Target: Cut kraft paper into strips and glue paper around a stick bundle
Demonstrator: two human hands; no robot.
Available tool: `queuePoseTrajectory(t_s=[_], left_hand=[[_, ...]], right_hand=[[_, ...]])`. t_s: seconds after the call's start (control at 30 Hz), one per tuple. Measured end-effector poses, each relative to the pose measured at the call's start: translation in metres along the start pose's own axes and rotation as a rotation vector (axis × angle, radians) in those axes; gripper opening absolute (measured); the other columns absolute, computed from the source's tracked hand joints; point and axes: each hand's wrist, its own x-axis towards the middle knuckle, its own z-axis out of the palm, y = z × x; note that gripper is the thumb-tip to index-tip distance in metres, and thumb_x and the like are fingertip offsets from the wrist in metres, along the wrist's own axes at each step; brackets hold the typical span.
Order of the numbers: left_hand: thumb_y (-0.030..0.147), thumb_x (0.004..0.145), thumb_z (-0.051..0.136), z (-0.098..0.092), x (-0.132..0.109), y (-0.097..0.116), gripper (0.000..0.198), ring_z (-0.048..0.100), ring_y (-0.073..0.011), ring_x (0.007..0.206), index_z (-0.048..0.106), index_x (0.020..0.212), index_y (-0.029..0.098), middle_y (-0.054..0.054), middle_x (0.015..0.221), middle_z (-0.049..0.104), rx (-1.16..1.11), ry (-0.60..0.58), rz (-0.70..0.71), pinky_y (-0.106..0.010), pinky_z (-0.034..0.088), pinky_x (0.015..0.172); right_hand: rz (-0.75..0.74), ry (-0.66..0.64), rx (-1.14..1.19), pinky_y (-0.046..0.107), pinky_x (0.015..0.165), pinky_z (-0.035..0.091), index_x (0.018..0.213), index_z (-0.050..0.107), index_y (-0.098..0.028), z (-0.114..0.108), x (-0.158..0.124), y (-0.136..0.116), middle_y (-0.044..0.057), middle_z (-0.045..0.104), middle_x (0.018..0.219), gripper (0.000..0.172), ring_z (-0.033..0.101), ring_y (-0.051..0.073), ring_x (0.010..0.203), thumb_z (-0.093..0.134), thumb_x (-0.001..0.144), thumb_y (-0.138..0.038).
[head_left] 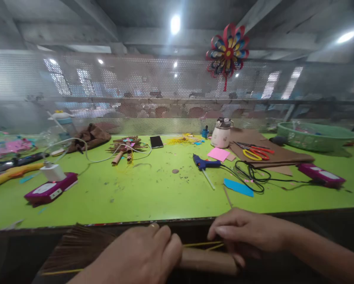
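Note:
Low at the front, below the table edge, my left hand (147, 252) is closed over a brown paper tube (208, 261). A fringed fan of brown paper (79, 246) spreads out left of that hand, with a yellow strip (62, 272) along its lower side. My right hand (242, 232) is curled at the tube's right end, one fingertip touching it. Thin yellow strands (202, 244) run above the tube between my hands and meet at the right fingers. The tube's left part is hidden under my left hand.
On the green table (153, 197) lie a blue glue gun (205, 162), scissors (256, 153), brown paper sheets (271, 148), a phone (156, 142), and a fringed paper piece (126, 148). Purple power strips (52, 193) stand left and right. A green basket (315, 138) sits at the right.

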Motion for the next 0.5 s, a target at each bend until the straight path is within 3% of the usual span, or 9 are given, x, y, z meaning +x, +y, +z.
queuePoseTrajectory(t_s=[0.07, 0.2, 0.33, 0.5], left_hand=[[0.002, 0.073, 0.050, -0.005, 0.003, -0.009, 0.023, 0.053, -0.0181, 0.060, 0.051, 0.088, 0.020, -0.004, 0.078, 0.062, -0.009, -0.046, -0.074, -0.028, 0.036, 0.054], [0.001, 0.081, 0.039, -0.002, 0.013, -0.033, 0.021, 0.052, -0.0158, 0.060, 0.049, 0.082, 0.019, -0.002, 0.075, 0.059, -0.037, -0.076, -0.184, -0.026, 0.035, 0.056], [0.011, 0.089, 0.035, 0.009, 0.020, -0.069, 0.018, 0.046, -0.0140, 0.054, 0.046, 0.079, 0.020, 0.001, 0.067, 0.053, -0.024, 0.032, -0.242, -0.026, 0.029, 0.053], [0.027, 0.094, 0.034, 0.016, 0.034, -0.117, 0.022, 0.040, -0.0133, 0.053, 0.041, 0.074, 0.020, 0.001, 0.063, 0.048, 0.028, 0.187, -0.367, -0.026, 0.026, 0.051]], right_hand=[[0.031, 0.040, -0.051, 0.016, 0.040, 0.027, 0.104, 0.065, -0.014, -0.012, -0.014, 0.008, 0.000, 0.059, 0.060, 0.045, 0.038, 0.005, 0.038, 0.046, 0.091, -0.053], [0.006, 0.069, -0.307, 0.023, 0.057, 0.042, 0.090, 0.070, -0.016, -0.020, -0.039, 0.006, 0.006, 0.066, 0.073, 0.041, 0.058, 0.014, 0.060, 0.046, 0.092, -0.049], [-0.125, 0.395, -0.623, 0.030, 0.074, 0.044, 0.091, 0.073, -0.021, -0.033, -0.041, 0.008, 0.008, 0.069, 0.091, 0.031, 0.061, 0.021, 0.083, 0.051, 0.090, -0.044], [-0.122, 0.619, -0.712, 0.029, 0.066, 0.041, 0.081, 0.070, -0.016, -0.087, -0.017, 0.025, 0.006, 0.067, 0.075, 0.040, 0.059, 0.019, 0.070, 0.045, 0.090, -0.046]])
